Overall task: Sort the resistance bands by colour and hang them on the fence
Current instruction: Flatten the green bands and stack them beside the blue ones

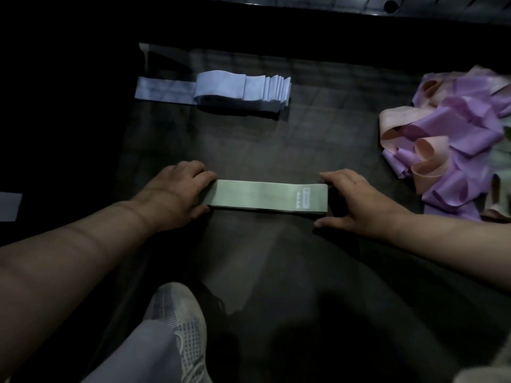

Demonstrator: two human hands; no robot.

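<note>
Both ends of the green band (265, 199) are being gripped flat on the dark mat (276, 150), left hand (177, 194) curling over 1 end, right hand (356, 200) spanning the other. Probably best squaring edges now, keeping it apart from the blue stack (237, 88) and mixed pile (453, 139).

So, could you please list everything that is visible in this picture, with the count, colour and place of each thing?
green band: one, pale green, flat on the floor in the middle, between both hands
blue bands: one folded stack, count unclear, pale blue, far centre-left
blue strip: one, pale blue, left edge, cut off by the frame
loose bands: one tangled pile, purple and pink, right side
floor: one, dark, under everything
shoe: one, white, bottom centre
left hand: one, grips the green band's left end
right hand: one, grips its right end
</note>
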